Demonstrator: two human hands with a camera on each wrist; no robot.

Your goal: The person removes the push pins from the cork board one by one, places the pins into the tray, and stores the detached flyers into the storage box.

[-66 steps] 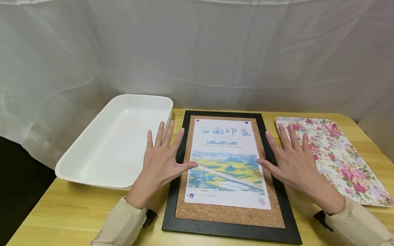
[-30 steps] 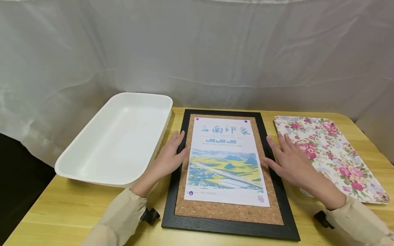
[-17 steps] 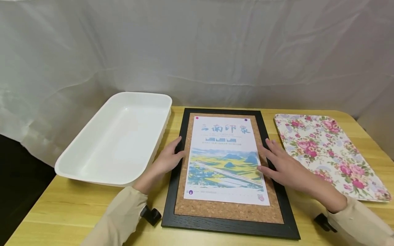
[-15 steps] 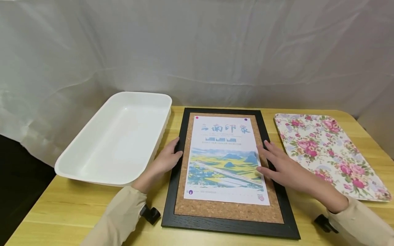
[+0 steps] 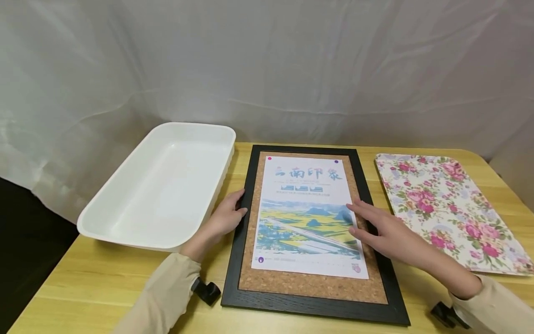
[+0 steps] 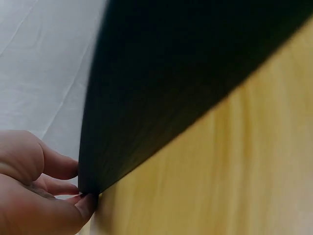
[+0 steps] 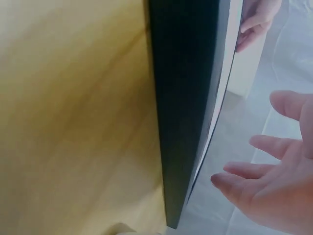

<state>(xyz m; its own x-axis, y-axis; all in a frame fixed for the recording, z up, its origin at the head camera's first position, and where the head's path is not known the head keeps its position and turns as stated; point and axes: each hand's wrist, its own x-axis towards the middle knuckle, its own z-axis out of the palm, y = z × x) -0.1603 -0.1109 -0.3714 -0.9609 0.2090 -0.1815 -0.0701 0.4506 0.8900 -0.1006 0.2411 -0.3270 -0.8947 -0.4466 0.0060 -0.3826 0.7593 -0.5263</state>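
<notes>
A black-framed corkboard (image 5: 314,287) lies flat on the table, bearing a landscape poster (image 5: 308,218) with coloured pins near some corners. My left hand (image 5: 225,215) is at the board's left edge. In the left wrist view, its thumb and fingertips (image 6: 88,205) pinch the dark frame's side, the fingers low against the bottom edge. Over the right border of the board, my right hand (image 5: 388,229) hovers with fingers spread and extended towards the poster. The right wrist view shows its fingers (image 7: 244,169) apart from the frame, holding nothing.
On the left stands a deep white tray (image 5: 125,185), close beside my left wrist. A floral tray (image 5: 454,213) lies to the right, partly behind my right forearm. The wooden table (image 5: 96,283) ends at a grey curtain (image 5: 292,69) behind.
Both hands came down from a spread pose above the board. The left hand moved to the board's left edge and took hold; the right turned sideways, its fingers now over the poster's right edge.
</notes>
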